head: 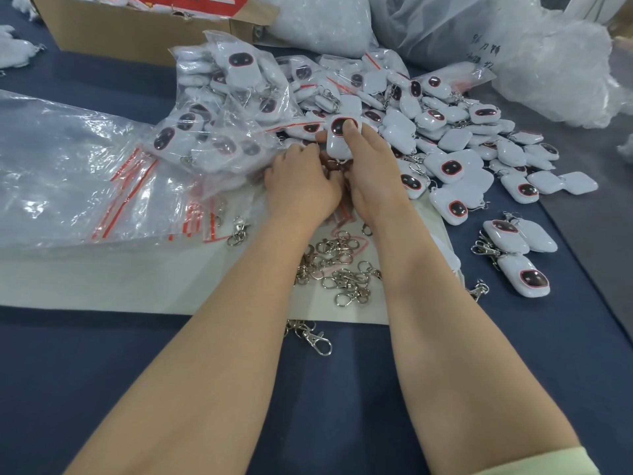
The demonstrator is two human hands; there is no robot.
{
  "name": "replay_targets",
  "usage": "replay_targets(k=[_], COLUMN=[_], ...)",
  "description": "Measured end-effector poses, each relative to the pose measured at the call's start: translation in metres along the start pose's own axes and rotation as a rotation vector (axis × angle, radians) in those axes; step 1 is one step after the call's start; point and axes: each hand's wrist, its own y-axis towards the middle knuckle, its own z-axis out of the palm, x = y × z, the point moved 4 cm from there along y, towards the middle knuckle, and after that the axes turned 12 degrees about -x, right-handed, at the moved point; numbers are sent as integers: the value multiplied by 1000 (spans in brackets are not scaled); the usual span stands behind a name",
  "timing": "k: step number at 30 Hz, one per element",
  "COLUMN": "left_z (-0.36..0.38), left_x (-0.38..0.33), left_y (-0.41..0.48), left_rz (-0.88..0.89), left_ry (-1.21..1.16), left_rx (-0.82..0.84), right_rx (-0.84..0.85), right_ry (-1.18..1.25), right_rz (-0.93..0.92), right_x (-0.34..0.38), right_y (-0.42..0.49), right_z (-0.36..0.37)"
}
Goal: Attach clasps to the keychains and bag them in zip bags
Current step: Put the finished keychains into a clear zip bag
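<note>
We hold one white keychain (337, 145) in the right hand (371, 173), with the thumb pressed on its dark face. This turns its lower end, with the metal ring, toward the left hand (301, 181). The left fingers (303, 151) are curled in close to that ring. We judge that they bring a clasp to it, but what they pinch is hidden between the two hands, so we cannot tell. The keychain is at the near edge of the heap of unbagged keychains (452, 132), close to where it goes next.

The loose clasps (339, 265) lie on a white sheet (137, 279) just under our forearms, so the arms partly cover them. The empty zip bags (113, 186) with red strips wait at the left, and the filled bags (219, 108) are piled behind them. One stray clasp (317, 339) lies off the sheet on the blue surface (308, 406). A cardboard box (137, 32) stands at the far side. The heaps crowd the hands on both sides, and chains may catch on each other.
</note>
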Motion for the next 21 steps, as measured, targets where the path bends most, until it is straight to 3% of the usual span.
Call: replay_targets(k=[16, 21], left_z=[-2, -4], left_x=[0, -2], left_y=[1, 2], left_rz=[-6, 22], left_ry=[-4, 8], left_rx=[-27, 9], right_rx=[79, -39], right_ry=[61, 54], right_rz=[-90, -26], right_x=[0, -2], right_y=[1, 7], right_z=[-2, -5])
